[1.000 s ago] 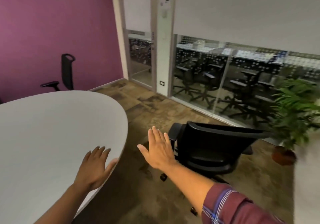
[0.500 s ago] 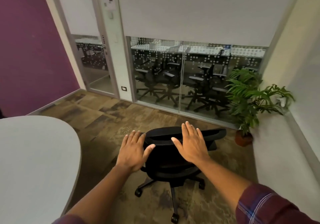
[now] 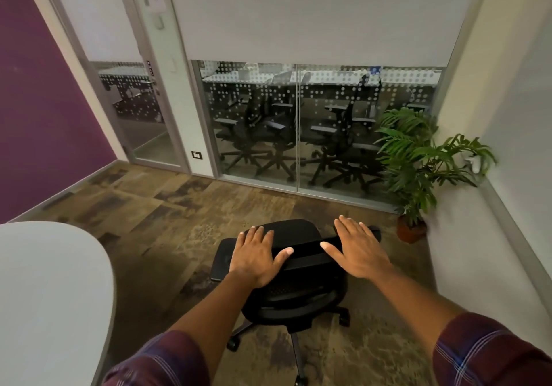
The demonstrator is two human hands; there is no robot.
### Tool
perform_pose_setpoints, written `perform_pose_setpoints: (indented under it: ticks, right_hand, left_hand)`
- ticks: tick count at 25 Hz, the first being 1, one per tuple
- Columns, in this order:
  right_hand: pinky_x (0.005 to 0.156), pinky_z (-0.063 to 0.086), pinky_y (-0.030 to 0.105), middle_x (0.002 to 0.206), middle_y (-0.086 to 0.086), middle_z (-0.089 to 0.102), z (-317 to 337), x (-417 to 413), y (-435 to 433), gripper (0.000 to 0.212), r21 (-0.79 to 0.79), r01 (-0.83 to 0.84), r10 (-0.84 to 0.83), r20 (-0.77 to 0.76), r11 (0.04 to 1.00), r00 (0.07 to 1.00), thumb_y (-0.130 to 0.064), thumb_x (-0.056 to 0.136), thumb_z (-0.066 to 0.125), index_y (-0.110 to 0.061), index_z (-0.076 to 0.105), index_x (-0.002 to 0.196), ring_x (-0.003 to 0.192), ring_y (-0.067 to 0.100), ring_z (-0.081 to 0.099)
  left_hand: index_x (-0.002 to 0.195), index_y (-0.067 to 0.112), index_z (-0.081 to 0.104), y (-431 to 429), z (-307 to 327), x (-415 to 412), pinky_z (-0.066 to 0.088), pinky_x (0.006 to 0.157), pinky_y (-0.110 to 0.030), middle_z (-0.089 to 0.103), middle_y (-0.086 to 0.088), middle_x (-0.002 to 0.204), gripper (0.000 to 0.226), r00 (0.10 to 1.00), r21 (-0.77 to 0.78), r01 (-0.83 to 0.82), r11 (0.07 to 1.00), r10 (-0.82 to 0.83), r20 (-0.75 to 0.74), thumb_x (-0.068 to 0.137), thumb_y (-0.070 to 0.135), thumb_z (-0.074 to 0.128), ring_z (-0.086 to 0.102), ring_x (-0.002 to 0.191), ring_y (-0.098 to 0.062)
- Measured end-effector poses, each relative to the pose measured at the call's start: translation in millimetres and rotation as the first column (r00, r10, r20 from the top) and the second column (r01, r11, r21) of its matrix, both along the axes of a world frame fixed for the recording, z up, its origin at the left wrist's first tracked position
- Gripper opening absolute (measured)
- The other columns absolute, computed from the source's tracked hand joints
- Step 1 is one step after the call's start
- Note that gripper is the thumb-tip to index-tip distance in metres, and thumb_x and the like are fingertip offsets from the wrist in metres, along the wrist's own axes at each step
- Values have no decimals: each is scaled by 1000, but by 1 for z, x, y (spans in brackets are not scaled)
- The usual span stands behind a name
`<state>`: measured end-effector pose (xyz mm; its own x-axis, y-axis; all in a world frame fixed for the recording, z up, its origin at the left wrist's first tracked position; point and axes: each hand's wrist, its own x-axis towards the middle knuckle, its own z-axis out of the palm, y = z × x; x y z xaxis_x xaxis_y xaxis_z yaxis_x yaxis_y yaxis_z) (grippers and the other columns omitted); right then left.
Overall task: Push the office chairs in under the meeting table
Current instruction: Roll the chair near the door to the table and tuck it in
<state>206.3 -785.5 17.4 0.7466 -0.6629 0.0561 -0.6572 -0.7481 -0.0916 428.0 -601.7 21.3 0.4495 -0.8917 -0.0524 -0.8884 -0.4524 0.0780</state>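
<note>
A patterned brown carpet [image 3: 185,206] is seen underfoot, with the rounded white end of the meeting table [image 3: 50,290] nearest at the left. Just beyond, clear of the table, a black office chair [image 3: 294,299] is seen from behind and above, and over the top of its backrest the left hand [image 3: 257,258] and right hand [image 3: 357,251] are spread flat with fingers extended, nothing gripped; contact cannot be told. Farther off, a potted plant [image 3: 418,158] is seen in the right corner, and behind a glass partition [image 3: 298,122] several more chairs.
</note>
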Motion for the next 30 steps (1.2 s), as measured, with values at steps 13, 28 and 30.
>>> perform_pose_setpoints:
  ticks: [13, 28, 30]
  right_hand:
    - [109, 48, 48, 109, 0, 81, -22, 22, 11, 88, -218, -87, 94, 22, 972, 995, -78, 98, 15, -21, 78, 120, 104, 22, 75]
    - [113, 47, 47, 117, -1, 80, -27, 21, 47, 75, -174, -244, 260, 72, 954, 963, -72, 99, 31, -19, 79, 121, 111, 20, 74]
    - [112, 48, 49, 118, -1, 80, -30, 20, 58, 74, -178, -297, 316, 88, 938, 945, -72, 99, 32, -18, 79, 120, 111, 20, 74]
  left_hand:
    - [104, 17, 70, 35, 6, 23, 38, 83, -42, 71, -6, 88, 91, 999, 77, -45, 996, 44, 6, 96, 90, 17, 69, 90, -30]
    - [83, 21, 65, 111, -4, -9, 46, 90, -43, 65, 1, 71, 88, 985, -28, -169, 985, 170, 42, 96, 91, 13, 63, 72, -23]
    - [79, 22, 62, 129, -7, -22, 48, 89, -44, 64, 2, 69, 87, 975, -59, -216, 975, 219, 46, 96, 91, 12, 62, 69, -22]
